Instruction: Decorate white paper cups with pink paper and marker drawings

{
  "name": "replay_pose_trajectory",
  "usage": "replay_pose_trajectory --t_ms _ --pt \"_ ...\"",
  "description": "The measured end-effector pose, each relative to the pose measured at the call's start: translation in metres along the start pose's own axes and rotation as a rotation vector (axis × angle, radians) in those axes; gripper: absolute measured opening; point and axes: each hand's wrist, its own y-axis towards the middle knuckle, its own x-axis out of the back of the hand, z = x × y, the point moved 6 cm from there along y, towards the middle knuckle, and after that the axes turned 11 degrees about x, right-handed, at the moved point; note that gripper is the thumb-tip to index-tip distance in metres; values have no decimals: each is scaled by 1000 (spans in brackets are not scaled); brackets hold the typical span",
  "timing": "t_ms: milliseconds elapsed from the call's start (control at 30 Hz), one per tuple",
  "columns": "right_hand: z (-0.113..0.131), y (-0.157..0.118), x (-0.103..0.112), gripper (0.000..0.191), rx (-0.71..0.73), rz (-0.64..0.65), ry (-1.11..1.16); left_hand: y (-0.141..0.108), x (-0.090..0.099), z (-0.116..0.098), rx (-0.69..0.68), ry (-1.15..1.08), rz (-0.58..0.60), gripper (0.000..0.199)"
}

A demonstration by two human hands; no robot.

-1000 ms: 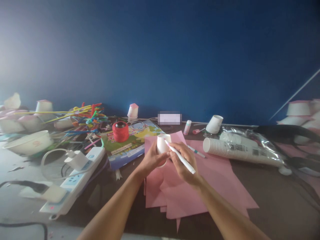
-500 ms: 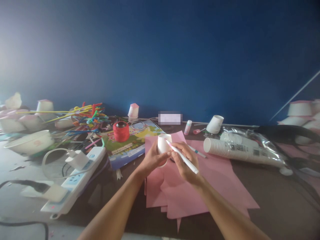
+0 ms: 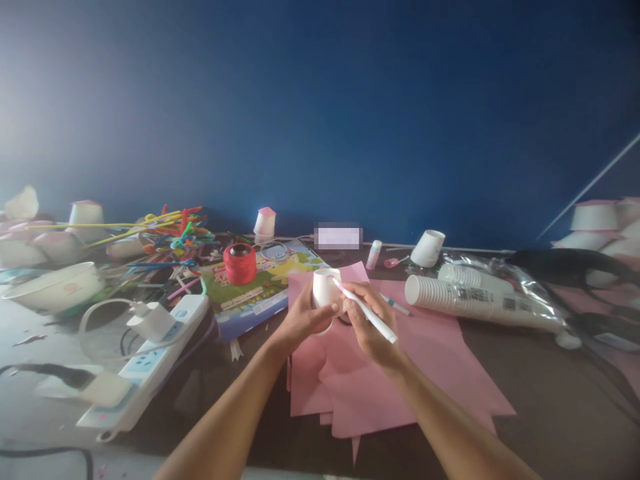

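Observation:
My left hand (image 3: 303, 317) is wrapped round a white paper cup (image 3: 326, 288), held above sheets of pink paper (image 3: 373, 393). A white marker (image 3: 375, 320) sits in the grip of my right hand (image 3: 373, 323), its pinkish tip touching or very near the side of the cup. Another thin pen (image 3: 397, 305) lies on the pink paper just beyond my right hand. The underside of the cup is partly covered by my left fingers.
Left are a power strip (image 3: 145, 360), a bowl (image 3: 57, 287), pipe cleaners (image 3: 185, 233), red thread (image 3: 240, 265) and a picture book (image 3: 260, 287). Right lie stacked cups in plastic (image 3: 475, 300). Behind stand a glue stick (image 3: 373, 255) and an upturned cup (image 3: 428, 249).
The whole view has shifted slightly, so things appear a little further left. Both hands keep their hold on the cup and the marker, with hardly any visible movement.

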Motion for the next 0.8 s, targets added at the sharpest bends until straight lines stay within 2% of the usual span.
replay_pose_trajectory --t_ms 433,800 --pt "-6 1 5 21 -105 -86 64 -1 -3 -6 -18 -74 52 56" --pt "-5 3 6 20 -100 -100 58 1 -2 -1 -14 -124 66 61"
